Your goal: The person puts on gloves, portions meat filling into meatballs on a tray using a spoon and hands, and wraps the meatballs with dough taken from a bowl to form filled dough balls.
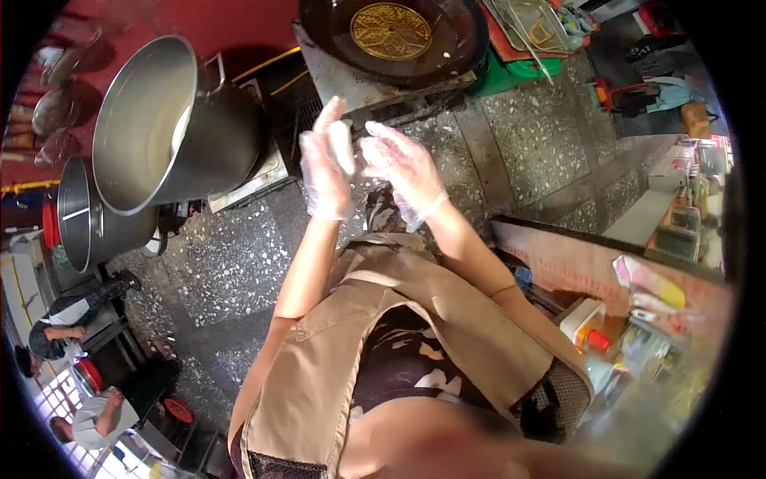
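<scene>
Both of my hands wear clear plastic gloves and are raised in front of my apron. An elongated white piece that looks like dough [341,147] lies against the palm side of my left hand [324,172], which holds it with the fingers pointing up. Just to its right, my right hand [403,169] has its fingers stretched out towards the piece, a small gap away. Beyond the hands is a large dark wok [335,40] with a round yellow patterned disc [391,31] in it.
A big metal pot [231,132] stands left of my hands, with a second pot [120,231] behind it. A tray with a wire basket [538,28] is at the upper right. A counter [590,263] runs along my right. Two people work at the lower left.
</scene>
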A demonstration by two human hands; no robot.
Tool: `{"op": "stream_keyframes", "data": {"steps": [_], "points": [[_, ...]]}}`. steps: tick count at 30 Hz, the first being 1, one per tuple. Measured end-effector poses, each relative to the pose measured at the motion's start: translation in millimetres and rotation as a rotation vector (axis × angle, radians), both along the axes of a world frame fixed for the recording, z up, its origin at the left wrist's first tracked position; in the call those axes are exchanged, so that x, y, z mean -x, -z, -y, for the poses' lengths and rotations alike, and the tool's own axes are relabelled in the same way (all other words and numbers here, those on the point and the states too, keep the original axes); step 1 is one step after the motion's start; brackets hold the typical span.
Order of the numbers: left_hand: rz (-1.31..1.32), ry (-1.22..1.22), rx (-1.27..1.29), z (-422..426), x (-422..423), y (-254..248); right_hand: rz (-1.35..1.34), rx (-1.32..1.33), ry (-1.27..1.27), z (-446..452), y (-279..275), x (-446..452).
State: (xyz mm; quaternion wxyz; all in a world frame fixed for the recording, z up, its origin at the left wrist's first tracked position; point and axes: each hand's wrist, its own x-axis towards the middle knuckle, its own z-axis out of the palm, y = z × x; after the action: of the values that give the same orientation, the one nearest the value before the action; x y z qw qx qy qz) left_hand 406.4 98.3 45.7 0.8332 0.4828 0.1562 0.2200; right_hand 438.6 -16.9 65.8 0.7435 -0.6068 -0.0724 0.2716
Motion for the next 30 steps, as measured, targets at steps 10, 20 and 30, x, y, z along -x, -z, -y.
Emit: {"op": "stream_keyframes", "data": {"steps": [10, 20, 30], "points": [[-0.333, -0.193, -0.652, -46, -115, 2, 0.478, 1.08, -0.272, -20, 18, -254], [-0.731, -0.374, -0.612, -79, 17, 59, 0.491, 1.513, -0.371, -53, 149, -387], [-0.529, -0.132, -0.748, -76, 134, 109, 0.309, 0.466, 0.371, 45, 34, -170]]}}
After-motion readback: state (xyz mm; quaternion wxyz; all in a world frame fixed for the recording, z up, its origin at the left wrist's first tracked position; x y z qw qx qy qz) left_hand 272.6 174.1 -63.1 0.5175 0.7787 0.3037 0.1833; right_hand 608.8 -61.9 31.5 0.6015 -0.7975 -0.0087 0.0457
